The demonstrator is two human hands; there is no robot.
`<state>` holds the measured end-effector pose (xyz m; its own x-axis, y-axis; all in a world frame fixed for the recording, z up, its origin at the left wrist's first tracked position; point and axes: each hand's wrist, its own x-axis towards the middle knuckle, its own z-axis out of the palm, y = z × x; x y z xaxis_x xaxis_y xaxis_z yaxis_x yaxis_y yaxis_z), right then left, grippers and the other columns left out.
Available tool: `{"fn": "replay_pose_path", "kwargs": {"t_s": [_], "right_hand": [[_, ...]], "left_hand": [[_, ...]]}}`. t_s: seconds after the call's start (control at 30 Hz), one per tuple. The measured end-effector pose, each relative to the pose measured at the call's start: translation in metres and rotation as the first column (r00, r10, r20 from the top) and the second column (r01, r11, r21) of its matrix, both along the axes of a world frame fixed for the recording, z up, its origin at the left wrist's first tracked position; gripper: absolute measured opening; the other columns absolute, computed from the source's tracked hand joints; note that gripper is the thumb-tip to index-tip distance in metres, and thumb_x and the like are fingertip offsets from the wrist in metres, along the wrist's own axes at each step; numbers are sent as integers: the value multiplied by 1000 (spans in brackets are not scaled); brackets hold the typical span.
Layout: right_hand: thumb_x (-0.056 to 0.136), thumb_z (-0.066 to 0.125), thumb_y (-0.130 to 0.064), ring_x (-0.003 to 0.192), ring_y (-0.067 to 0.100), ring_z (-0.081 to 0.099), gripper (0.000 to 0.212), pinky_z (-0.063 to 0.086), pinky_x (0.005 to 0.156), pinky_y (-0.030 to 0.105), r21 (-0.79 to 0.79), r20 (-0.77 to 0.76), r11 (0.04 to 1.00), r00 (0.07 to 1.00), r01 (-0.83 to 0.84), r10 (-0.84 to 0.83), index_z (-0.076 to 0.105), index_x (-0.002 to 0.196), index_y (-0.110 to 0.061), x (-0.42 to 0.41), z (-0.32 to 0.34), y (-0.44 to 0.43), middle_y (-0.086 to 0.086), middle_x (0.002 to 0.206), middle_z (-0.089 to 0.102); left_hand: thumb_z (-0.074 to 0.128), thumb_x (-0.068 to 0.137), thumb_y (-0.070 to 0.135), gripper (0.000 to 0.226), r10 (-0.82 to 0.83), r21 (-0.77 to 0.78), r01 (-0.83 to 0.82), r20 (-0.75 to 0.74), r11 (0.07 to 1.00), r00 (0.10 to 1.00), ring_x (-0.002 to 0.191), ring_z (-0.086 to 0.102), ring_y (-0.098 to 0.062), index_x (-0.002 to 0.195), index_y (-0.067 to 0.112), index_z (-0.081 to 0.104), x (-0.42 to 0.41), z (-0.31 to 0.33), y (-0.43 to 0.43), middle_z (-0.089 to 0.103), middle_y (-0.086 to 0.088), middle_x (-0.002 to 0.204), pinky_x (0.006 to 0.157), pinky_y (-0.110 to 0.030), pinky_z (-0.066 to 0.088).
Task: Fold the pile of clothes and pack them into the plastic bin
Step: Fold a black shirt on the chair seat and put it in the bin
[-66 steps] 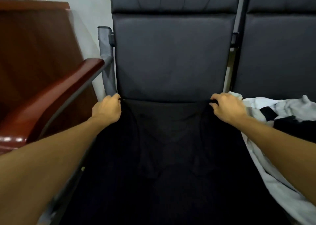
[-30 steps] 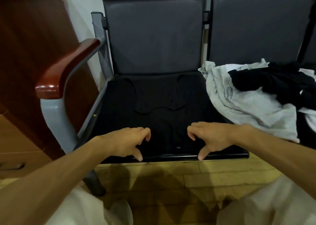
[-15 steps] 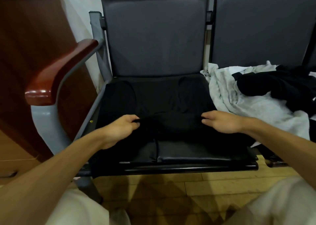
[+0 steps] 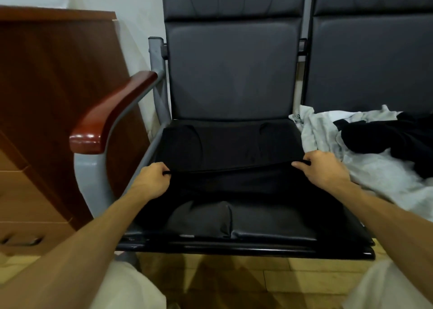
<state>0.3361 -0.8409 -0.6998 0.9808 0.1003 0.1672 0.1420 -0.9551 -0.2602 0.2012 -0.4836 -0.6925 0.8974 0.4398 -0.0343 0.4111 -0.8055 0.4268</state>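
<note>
A black sleeveless top (image 4: 225, 149) lies spread on the dark chair seat (image 4: 269, 233), its shoulder straps toward the backrest. My left hand (image 4: 152, 179) pinches the lower hem at the left edge. My right hand (image 4: 323, 168) pinches the same hem at the right. Between them the hem is stretched in a straight line, lifted and carried back over the middle of the garment. A pile of clothes (image 4: 365, 151), light grey and black, lies on the neighbouring seat to the right. No plastic bin is in view.
A wooden armrest (image 4: 110, 114) on a grey metal frame stands at the left of the seat. A brown wooden cabinet (image 4: 51, 97) stands beyond it. Wooden floor (image 4: 234, 283) shows below the seat's front edge, with my light trousers at both lower corners.
My hands left the shoulder end, came to the front edge, took the bottom hem and have drawn it back toward the backrest, folding the black top over itself.
</note>
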Motion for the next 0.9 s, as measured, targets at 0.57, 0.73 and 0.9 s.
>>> {"fn": "replay_pose_path", "kwargs": {"t_s": [0.57,0.73,0.9], "right_hand": [[89,67,-19,92,10,63,5,45,89,24,331,-27,894,944,-302,329,70,87,-23,-15,11,-20,-8,87,68],[94,59,-12,77,-4,60,28,42,73,12,201,-218,837,810,-509,544,61,78,-36,-39,24,-28,-9,78,66],[94,59,-9,75,-6,62,18,44,74,10,313,-427,783,656,-538,622,68,84,-21,-64,45,-31,-9,78,68]], "left_hand": [[53,98,19,16,195,-595,77,379,800,905,86,66,-23,90,15,67,-33,22,-8,69,-7,89,76,-35,54],[47,101,22,21,34,-591,192,348,784,937,91,68,-20,94,17,66,-45,26,-10,70,-3,92,79,-30,51],[47,101,24,22,14,-547,166,310,821,951,89,69,-24,98,14,67,-59,32,-9,71,-8,94,84,-39,55]]}}
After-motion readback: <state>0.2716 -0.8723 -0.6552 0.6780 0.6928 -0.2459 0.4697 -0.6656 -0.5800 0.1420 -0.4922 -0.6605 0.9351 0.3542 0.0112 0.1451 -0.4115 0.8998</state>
